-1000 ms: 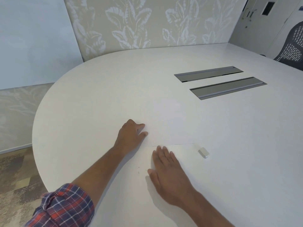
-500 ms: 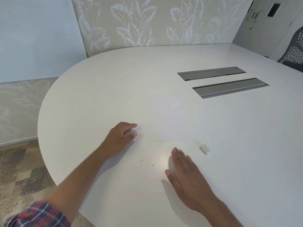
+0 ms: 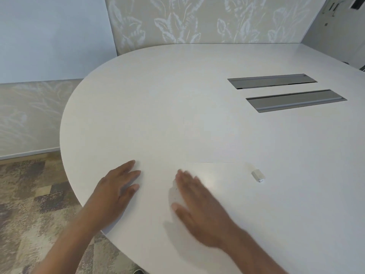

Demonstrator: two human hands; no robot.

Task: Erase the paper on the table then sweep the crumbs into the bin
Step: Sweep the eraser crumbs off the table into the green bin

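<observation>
A white sheet of paper [image 3: 209, 143] lies flat on the white table [image 3: 158, 86], barely distinct from it; its near edge shows as a thin line. My left hand [image 3: 116, 186] rests flat on the table by the paper's near left corner, fingers extended. My right hand [image 3: 199, 206] is flat and blurred with motion, palm down on the table just below the paper's near edge. A few tiny dark crumbs [image 3: 175, 188] show beside its fingers. A small white eraser [image 3: 258, 175] lies to the right of the right hand, apart from it. No bin is in view.
Two grey metal cable hatches [image 3: 296, 100] are set into the table at the far right. The table's rounded edge [image 3: 65, 151] runs close to my left hand. Patterned carpet [image 3: 29, 194] lies below on the left.
My right hand has swept leftward over the spot where the crumbs lay, now covering most of them. My left hand has slid back toward the table edge. The eraser has stayed put.
</observation>
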